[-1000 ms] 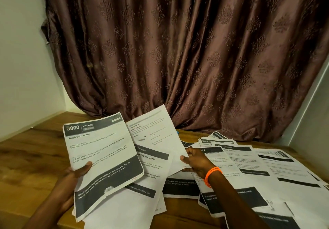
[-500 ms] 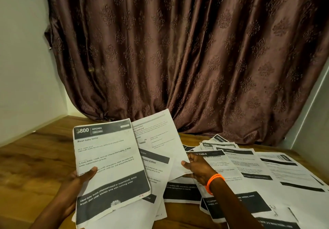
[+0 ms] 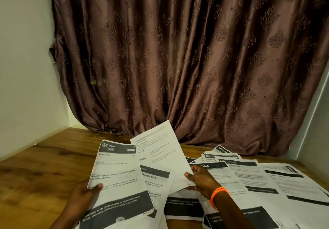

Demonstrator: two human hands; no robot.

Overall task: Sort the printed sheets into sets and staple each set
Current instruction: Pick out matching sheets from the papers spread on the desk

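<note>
Wooden table (image 3: 41, 168) in a corner, brown curtain (image 3: 187, 59) behind, white walls (image 3: 23, 68). Left hand (image 3: 83, 196) grips a fanned stack (image 3: 121, 180); right hand (image 3: 201, 179) pinches one sheet (image 3: 163, 155). More sheets (image 3: 263, 182) lie spread on the table's right.

both hands pinching: left hand (image 3: 83, 196), right hand (image 3: 202, 180).

Dim, warm indoor light. Curtain (image 3: 187, 59) folds shadowed; white sheets (image 3: 258, 180) brightest. Fine print soft, blurred. Wide-angle bending at frame edges.
</note>
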